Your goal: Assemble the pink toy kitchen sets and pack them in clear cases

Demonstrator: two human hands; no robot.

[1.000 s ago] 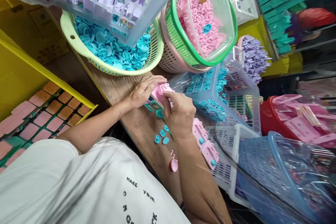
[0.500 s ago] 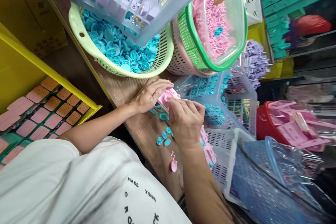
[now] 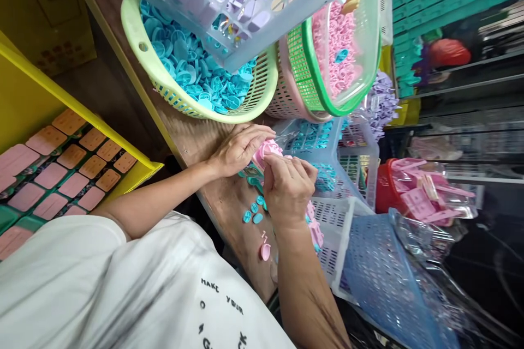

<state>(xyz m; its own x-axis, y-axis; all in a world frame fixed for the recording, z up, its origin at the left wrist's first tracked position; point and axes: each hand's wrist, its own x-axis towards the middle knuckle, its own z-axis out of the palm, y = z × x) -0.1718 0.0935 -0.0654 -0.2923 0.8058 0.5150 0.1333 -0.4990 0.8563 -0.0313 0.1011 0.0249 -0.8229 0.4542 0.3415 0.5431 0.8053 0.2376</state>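
A small pink plastic piece (image 3: 268, 150) sits between my two hands, over the wooden table. My left hand (image 3: 241, 150) holds its left side, fingers close together along its far edge. My right hand (image 3: 289, 182) is closed on its near right side, thumb and fingertips pressed on the pink top. Part of the piece is hidden by my fingers. Below my hands lie several small blue discs (image 3: 257, 218) and a pink oval part (image 3: 265, 252) with tiny pink bits beside it.
A green basin (image 3: 196, 112) of blue parts stands beyond my hands, under a clear crate (image 3: 262, 38). A green basket (image 3: 305, 73) holds pink parts. White (image 3: 344, 251) and blue baskets (image 3: 380, 262) are at the right. A yellow box (image 3: 139, 166) stands at the left.
The view has shifted a little, so the baskets at the right appear further left. Both hands remain at the pink piece, with slight finger movement.
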